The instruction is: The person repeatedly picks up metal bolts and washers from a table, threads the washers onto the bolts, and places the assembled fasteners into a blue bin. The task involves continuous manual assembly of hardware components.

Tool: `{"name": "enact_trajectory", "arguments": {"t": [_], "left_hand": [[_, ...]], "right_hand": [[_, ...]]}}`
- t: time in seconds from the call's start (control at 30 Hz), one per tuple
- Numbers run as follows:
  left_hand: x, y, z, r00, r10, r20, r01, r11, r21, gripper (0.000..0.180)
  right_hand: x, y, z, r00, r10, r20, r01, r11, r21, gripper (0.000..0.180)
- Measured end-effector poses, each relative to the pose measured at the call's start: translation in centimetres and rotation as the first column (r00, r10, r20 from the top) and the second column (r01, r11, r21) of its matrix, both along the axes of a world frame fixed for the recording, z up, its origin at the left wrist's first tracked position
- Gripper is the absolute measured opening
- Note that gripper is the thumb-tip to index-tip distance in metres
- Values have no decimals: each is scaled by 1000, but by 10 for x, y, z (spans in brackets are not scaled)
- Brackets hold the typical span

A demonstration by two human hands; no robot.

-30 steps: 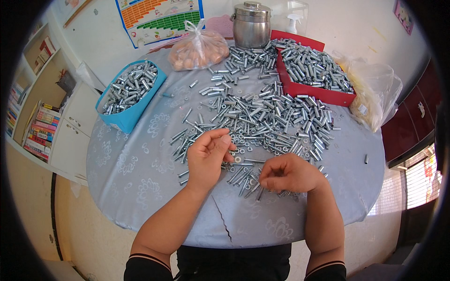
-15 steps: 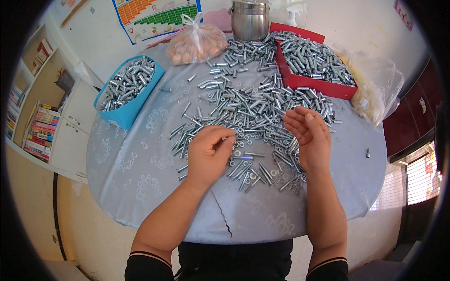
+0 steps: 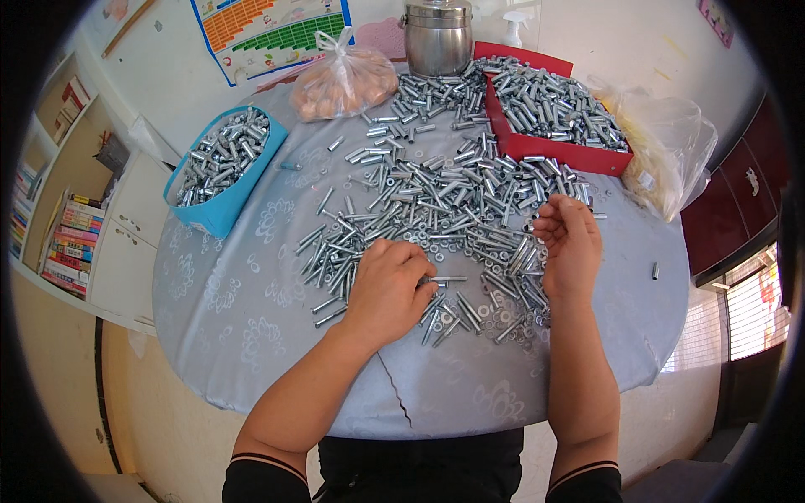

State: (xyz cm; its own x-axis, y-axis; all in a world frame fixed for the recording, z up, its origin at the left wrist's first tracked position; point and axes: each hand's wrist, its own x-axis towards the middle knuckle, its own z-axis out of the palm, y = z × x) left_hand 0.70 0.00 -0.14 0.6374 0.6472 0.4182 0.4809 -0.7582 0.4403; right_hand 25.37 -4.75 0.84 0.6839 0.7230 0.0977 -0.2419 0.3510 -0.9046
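A wide heap of silvery bolts, metal sleeves [image 3: 457,172], nuts and washers [image 3: 506,317] lies on the table. My left hand [image 3: 390,289] rests low at the heap's near left side, fingers curled down and thumb bent in. A long bolt [image 3: 450,278] lies right by its fingertips; whether they grip it is hidden. My right hand [image 3: 572,247] is over the heap's right side, its fingers curled in toward the thumb. Small metal parts show beside those fingertips, but I cannot make out what is between them.
A blue bin [image 3: 225,197] of assembled bolts stands at the left, a red box [image 3: 558,152] of sleeved bolts at the back right. Behind are a tied bag [image 3: 344,88] and a steel pot [image 3: 438,42]. A plastic bag [image 3: 667,159] and a lone metal piece [image 3: 656,270] lie right.
My left hand has shifted right, with its fingers lowered to the loose bolts. My right hand has moved slightly right, and its fingers are curled more tightly.
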Motion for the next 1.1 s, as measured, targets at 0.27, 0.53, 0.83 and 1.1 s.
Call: {"name": "enact_trajectory", "arguments": {"t": [0.27, 0.53, 0.83, 1.1], "left_hand": [[-1, 4, -3, 992, -11, 126, 5, 999, 47, 11], [-2, 5, 2, 970, 29, 239, -47, 997, 69, 11], [-3, 7, 3, 955, 29, 296, -44, 998, 44, 10], [-5, 6, 1, 923, 125, 365, -83, 988, -129, 10]], "right_hand": [[-8, 10, -11, 301, -47, 952, 167, 986, -5, 27], [-29, 17, -16, -23, 268, 963, 206, 944, -258, 55], [-24, 6, -3, 7, 334, 943, 24, 942, -334, 37], [-26, -7, 6, 191, 312, 931, -40, 950, -310, 21]]}}
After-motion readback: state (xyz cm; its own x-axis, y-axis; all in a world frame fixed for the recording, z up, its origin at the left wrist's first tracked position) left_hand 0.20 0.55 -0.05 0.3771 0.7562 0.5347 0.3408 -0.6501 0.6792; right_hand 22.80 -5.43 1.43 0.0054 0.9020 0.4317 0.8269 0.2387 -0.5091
